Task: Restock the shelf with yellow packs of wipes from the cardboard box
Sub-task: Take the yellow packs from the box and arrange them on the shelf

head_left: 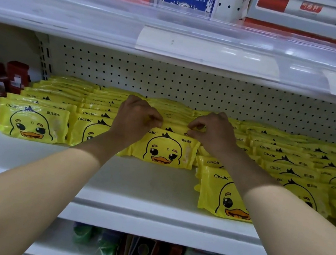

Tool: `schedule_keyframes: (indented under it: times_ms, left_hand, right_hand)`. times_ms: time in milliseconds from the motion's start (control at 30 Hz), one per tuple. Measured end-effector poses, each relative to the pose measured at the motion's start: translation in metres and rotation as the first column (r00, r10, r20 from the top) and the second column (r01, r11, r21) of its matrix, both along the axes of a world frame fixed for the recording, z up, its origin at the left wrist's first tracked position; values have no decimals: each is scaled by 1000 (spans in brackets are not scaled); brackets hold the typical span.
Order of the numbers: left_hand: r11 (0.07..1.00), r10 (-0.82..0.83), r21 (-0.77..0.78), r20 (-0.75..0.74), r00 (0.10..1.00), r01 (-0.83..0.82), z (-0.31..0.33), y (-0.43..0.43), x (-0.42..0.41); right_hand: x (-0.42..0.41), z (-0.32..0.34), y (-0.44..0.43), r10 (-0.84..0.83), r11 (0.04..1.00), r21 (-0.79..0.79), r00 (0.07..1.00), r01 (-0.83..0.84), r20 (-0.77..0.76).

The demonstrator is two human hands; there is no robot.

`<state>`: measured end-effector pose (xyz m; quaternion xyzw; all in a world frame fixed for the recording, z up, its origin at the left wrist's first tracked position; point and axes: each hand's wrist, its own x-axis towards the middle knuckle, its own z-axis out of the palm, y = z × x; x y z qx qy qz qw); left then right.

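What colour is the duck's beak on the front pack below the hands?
Orange, on the yellow pack; the head view shows it best.

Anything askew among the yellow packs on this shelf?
Yes. The loose pack by the right forearm lies skewed, forward of the neat rows. The left hand and right hand pinch a middle-row pack.

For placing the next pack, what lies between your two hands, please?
Head view: the top edge of a yellow wipes pack, pinched by left hand and right hand.

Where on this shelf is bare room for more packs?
Bare shelf lies before the left and middle rows, up to the forward pack at right. Right rows are crowded. Left hand and right hand pinch a middle pack.
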<state>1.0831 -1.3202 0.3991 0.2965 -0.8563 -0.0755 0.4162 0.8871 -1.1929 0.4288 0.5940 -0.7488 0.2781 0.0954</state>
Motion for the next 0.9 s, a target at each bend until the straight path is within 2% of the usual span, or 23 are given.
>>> schedule_keyframes:
  times_ms: [167,333,433,600,800,900]
  left_hand:
    - [1000,-12,2,56,998,12,7,-2,-4]
    - [967,7,-251,219,976,50,5,-11,-2]
    - [933,60,-356,273,960,42,2,-17,0]
    - [985,-4,-170,116,993,24,6,-23,-4]
    - [996,-50,-63,155,987,60,14,-25,-19]
    - [996,-32,-77,167,985,45,17,-24,-23]
  right_hand:
    - [0,0,-2,18,1000,-1,1000,-18,-19]
    - [-1,0,-5,47,997,67,977,-33,-208]
    - [-4,0,-7,75,993,101,970,-52,-233]
    - [-12,4,-12,71,997,-36,997,-72,-39]
    - [-12,5,-21,3,1000,19,995,-2,-95]
    - [-11,7,-25,-15,1000,22,991,18,-135]
